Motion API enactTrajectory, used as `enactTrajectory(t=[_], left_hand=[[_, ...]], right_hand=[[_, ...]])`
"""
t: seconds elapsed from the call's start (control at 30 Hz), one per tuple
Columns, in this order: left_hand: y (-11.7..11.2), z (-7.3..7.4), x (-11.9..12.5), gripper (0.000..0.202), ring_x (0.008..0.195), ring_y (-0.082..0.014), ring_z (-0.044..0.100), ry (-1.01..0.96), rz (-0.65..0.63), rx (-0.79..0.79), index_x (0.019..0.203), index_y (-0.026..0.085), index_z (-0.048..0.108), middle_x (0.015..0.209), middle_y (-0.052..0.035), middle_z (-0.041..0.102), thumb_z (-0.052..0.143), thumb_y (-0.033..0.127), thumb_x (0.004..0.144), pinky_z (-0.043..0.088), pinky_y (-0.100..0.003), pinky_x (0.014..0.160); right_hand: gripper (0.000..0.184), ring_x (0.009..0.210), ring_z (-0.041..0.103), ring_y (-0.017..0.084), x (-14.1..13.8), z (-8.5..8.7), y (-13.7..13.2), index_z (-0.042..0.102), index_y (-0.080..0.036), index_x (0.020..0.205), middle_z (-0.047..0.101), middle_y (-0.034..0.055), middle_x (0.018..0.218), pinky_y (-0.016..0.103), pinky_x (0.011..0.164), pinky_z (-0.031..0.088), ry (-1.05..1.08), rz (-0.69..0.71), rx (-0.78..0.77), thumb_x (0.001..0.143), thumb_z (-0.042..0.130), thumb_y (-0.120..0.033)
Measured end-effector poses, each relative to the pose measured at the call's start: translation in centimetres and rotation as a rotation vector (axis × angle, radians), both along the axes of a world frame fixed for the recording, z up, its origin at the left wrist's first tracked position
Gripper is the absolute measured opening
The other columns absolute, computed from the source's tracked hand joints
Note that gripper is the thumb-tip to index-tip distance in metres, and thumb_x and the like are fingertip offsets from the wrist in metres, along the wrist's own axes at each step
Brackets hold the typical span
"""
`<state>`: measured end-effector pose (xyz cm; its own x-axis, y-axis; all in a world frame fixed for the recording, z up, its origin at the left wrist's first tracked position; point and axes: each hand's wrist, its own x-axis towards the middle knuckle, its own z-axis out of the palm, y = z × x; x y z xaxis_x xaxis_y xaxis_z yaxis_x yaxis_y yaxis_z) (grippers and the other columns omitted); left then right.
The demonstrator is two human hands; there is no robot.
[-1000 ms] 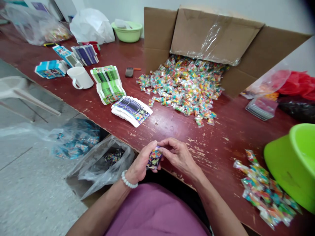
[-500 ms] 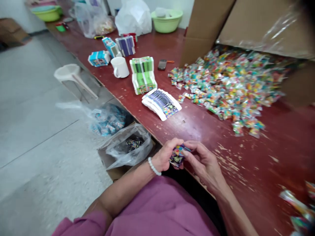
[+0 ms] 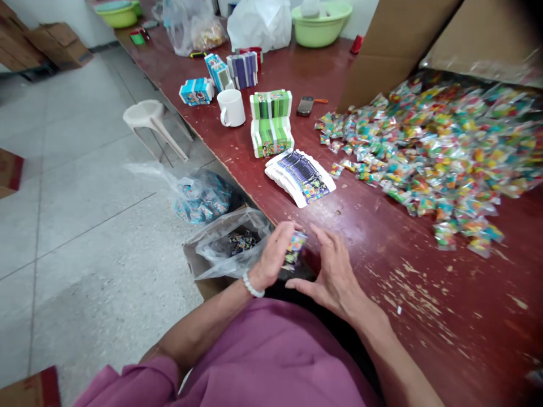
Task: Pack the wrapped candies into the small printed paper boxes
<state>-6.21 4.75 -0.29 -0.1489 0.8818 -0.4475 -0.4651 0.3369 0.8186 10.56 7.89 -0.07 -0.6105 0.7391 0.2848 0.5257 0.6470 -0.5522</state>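
Note:
Between thumb and fingers, my left hand (image 3: pixel 275 254) grips a small purple printed box (image 3: pixel 294 249) at the table's front edge. My right hand (image 3: pixel 333 274) is just right of the box, apart from it, with fingers and thumb spread and nothing in them. Below and left of my left hand stands a carton lined with a clear plastic bag (image 3: pixel 220 265), with dark printed packets (image 3: pixel 242 242) inside. Beyond my hands a fanned stack of flat purple box blanks (image 3: pixel 303 175) lies on the red table (image 3: pixel 360 294).
Wrapped candies (image 3: pixel 424 152) are heaped at the right before a large cardboard box (image 3: pixel 394 51). Green box blanks (image 3: pixel 271 124), a white mug (image 3: pixel 231 107) and a phone (image 3: pixel 305 105) stand farther back. A white stool (image 3: pixel 146 115) and a bag of blue packets (image 3: pixel 203 198) are on the floor.
My right hand has let go of the purple box and opened to the right of it. My left hand has moved slightly left with the box. The camera view has shifted left.

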Motion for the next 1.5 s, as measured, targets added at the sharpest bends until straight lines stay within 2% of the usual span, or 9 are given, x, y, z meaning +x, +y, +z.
enactTrajectory(t=[0.03,0.13,0.27,0.43,0.6,0.87,1.27,1.4,1.5], left_hand=[[-0.2,-0.4,-1.7,0.038,0.081,-0.0194,0.063,0.07,0.015,0.017,0.107,0.024,0.065,0.088,-0.0018,0.067,0.058,0.055,0.087,0.049,-0.029,0.073],[-0.5,-1.6,-7.5,0.039,0.089,-0.0203,0.063,0.791,0.085,0.086,0.098,0.02,0.068,0.094,-0.0054,0.069,0.044,0.05,0.095,0.048,-0.03,0.08],[1.6,-1.3,-11.6,0.031,0.094,-0.0207,0.059,0.971,0.142,0.085,0.109,0.018,0.067,0.101,-0.0058,0.068,0.059,0.04,0.089,0.043,-0.031,0.088],[8.4,0.1,-7.2,0.038,0.104,-0.0242,0.056,1.496,-0.073,0.325,0.121,0.018,0.064,0.114,-0.0095,0.067,0.056,0.041,0.092,0.038,-0.036,0.097],[11.8,-0.5,-2.6,0.067,0.108,-0.0345,0.05,1.88,-0.218,0.198,0.137,0.018,0.053,0.12,-0.0171,0.058,0.051,0.064,0.088,0.039,-0.041,0.084],[11.4,-0.5,-1.9,0.052,0.108,-0.0358,0.047,2.04,-0.25,0.239,0.132,0.024,0.055,0.124,-0.0169,0.054,0.051,0.055,0.091,0.036,-0.044,0.082],[12.4,-0.4,-0.8,0.049,0.104,-0.0358,0.049,2.085,-0.239,0.319,0.115,0.016,0.062,0.12,-0.0186,0.057,0.054,0.057,0.088,0.036,-0.044,0.079],[11.8,-0.8,-0.6,0.051,0.109,-0.0371,0.049,2.007,-0.19,0.36,0.126,0.02,0.06,0.128,-0.0191,0.056,0.059,0.052,0.087,0.036,-0.045,0.082],[11.5,-1.1,-0.6,0.044,0.112,-0.0377,0.049,1.736,-0.144,0.373,0.122,0.02,0.063,0.124,-0.0194,0.06,0.063,0.045,0.086,0.035,-0.045,0.087]], right_hand=[[0.095,0.127,0.045,0.037,0.2,-0.5,0.2,0.027,-0.021,0.15,0.043,0.019,0.14,0.055,0.101,0.043,0.027,-0.011,-0.025,0.076,0.072,-0.06],[0.073,0.126,0.047,0.034,1.6,-2.3,0.9,0.039,-0.021,0.143,0.043,0.0183,0.138,0.054,0.102,0.045,0.083,-0.135,-0.051,0.084,0.066,-0.055],[0.045,0.1,0.062,0.026,2.7,-4.3,1.6,0.054,-0.018,0.128,0.055,0.0158,0.123,0.045,0.087,0.054,0.1,-0.291,-0.019,0.091,0.061,-0.042],[0.03,0.103,0.06,0.028,2.0,-5.1,1.6,0.063,-0.017,0.116,0.065,0.0132,0.112,0.045,0.09,0.05,0.035,-0.311,0.109,0.092,0.059,-0.034],[0.026,0.101,0.06,0.026,1.9,-5.2,1.4,0.064,-0.017,0.114,0.065,0.0129,0.113,0.042,0.089,0.05,0.073,-0.301,0.101,0.092,0.059,-0.03],[0.025,0.104,0.059,0.026,1.7,-5.6,1.5,0.063,-0.021,0.116,0.063,0.0115,0.116,0.043,0.091,0.049,0.122,-0.309,0.048,0.092,0.058,-0.024],[0.023,0.1,0.058,0.026,1.5,-5.3,1.6,0.063,-0.019,0.112,0.064,0.0113,0.111,0.041,0.089,0.049,0.159,-0.327,0.014,0.09,0.057,-0.019],[0.023,0.101,0.058,0.026,1.5,-5.3,1.6,0.063,-0.019,0.111,0.064,0.0112,0.11,0.041,0.09,0.049,0.19,-0.342,0.004,0.089,0.057,-0.016],[0.024,0.1,0.058,0.026,1.3,-5.4,1.6,0.063,-0.02,0.11,0.064,0.0108,0.109,0.041,0.09,0.049,0.211,-0.353,-0.001,0.088,0.057,-0.014]])
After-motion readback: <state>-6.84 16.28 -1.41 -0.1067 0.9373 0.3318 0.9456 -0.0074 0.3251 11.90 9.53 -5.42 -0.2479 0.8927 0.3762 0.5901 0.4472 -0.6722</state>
